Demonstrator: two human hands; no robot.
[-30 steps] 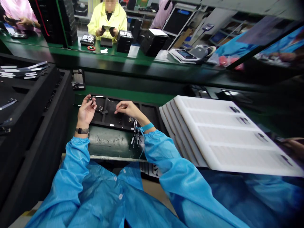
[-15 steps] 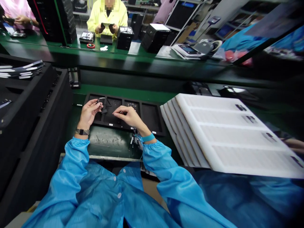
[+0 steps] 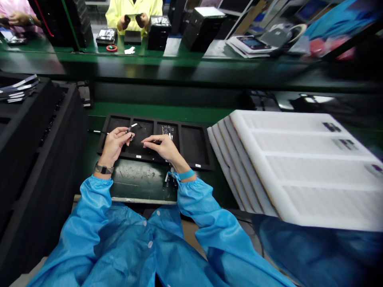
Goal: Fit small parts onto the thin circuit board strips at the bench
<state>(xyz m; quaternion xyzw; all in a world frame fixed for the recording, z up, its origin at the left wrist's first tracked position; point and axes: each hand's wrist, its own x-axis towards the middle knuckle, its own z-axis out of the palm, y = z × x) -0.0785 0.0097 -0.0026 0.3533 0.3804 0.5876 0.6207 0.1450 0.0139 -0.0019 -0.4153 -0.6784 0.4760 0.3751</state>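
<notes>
White foam trays [image 3: 314, 169] beside black compartment tray [image 3: 194, 144], left hand [image 3: 113, 145] pinching flex cable [image 3: 133, 125], nearer than before to right hand [image 3: 166, 148], fingers curled, grip unclear

Held strip [image 3: 133, 125] shows white and black. Compartment tray [image 3: 195, 144] is plain black; its labels [image 3: 138, 156] white. Desk [image 3: 151, 190]: dark green, pale scuffs [image 3: 140, 172]. Sleeves [image 3: 92, 203] and wrist strap [image 3: 187, 174]: bright blue. Watch band [image 3: 98, 168]: banded grey-brown, black face [image 3: 103, 169]. Stacked foam trays [image 3: 299, 137]: white. Co-worker's jacket [image 3: 152, 7]: yellow.

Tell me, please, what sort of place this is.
Likely an electronics assembly workshop: a compartmented black tray with what look like circuit boards, a stack of white trays, and a person in yellow opposite.
</notes>
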